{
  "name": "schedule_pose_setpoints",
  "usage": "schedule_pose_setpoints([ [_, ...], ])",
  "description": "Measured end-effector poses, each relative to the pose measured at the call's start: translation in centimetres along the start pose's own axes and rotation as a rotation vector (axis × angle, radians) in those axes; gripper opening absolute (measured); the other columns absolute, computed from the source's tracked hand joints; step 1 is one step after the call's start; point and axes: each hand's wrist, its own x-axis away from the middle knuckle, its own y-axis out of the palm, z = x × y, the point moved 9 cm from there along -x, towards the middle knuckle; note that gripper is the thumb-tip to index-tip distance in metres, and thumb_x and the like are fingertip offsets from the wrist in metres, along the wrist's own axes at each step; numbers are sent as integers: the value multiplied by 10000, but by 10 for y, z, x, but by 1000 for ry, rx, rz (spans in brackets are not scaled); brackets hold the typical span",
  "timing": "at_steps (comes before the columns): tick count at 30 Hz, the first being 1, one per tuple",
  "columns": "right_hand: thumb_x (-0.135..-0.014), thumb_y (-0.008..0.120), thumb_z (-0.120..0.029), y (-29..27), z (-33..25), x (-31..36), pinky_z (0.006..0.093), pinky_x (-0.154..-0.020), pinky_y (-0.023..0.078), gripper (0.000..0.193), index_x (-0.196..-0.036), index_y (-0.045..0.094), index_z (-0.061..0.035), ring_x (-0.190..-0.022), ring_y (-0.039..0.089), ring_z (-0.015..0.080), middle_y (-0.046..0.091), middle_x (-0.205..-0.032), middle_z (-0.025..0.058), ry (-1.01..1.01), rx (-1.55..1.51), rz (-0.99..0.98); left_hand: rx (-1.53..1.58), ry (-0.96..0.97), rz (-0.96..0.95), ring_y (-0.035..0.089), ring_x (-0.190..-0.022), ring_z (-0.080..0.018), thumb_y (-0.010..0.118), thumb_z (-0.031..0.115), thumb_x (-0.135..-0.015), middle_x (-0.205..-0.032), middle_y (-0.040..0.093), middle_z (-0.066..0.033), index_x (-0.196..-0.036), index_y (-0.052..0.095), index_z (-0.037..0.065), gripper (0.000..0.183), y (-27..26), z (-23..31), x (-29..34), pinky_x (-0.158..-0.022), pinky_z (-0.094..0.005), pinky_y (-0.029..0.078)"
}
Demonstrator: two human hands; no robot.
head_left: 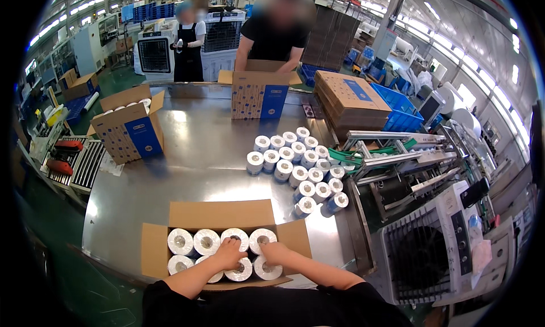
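An open cardboard box [221, 213] stands at the near table edge with its flaps spread. White paper rolls stand upright inside in two rows. My left hand [229, 254] lies over the third column, its curled fingers at the core of the back-row paper roll [240, 234]. My right hand [275, 253] is closed at the rightmost back-row paper roll [262, 235], with fingertips at its core. Just below my hands are two front-row rolls, the third roll [239, 272] and the rightmost roll [268, 269]. My fingertips are partly hidden.
Several loose rolls [283, 169] stand on the metal table [198, 151], right of centre. A filled box [129, 128] stands at left. Across the table a person [278, 34] reaches into another box [258, 97]. Stacked cartons [349, 102] and a conveyor [397, 148] line the right side.
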Motion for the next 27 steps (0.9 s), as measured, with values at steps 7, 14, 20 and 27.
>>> schedule_pose_setpoints([
  [7,-765,722,-296,-25,9,52,449,-755,520,697,-1348,441,-37,-875,651,370,663,-920,240,107,-245,210,137,-18,-125,423,-1270,-383,699,378,-789,-1288,509,-226,-1201,647,251,435,-8,5,19,-1033,-460,341],
  [14,-808,730,-410,-44,111,128,424,-1035,387,725,-1339,469,9,-1216,484,337,523,-1290,209,437,-693,699,399,-684,551,522,-1177,-353,787,222,-722,-1233,570,-192,-1261,538,25,626,-99,-113,155,-975,-430,440],
  [20,-874,612,-481,-46,14,46,448,-1171,158,868,-1459,250,48,-1432,171,379,230,-1528,238,-19,-724,372,336,-1271,565,577,-1048,-391,786,166,-662,-1120,599,-234,-1235,502,19,657,-58,-143,278,-908,-457,471],
  [27,-881,552,-499,-31,-31,35,489,-1177,114,856,-1449,258,70,-1436,145,393,232,-1521,252,-92,201,661,332,-681,212,631,-937,-378,522,482,-888,-1008,675,-142,-1007,671,149,383,-22,-34,204,-814,-475,500],
])
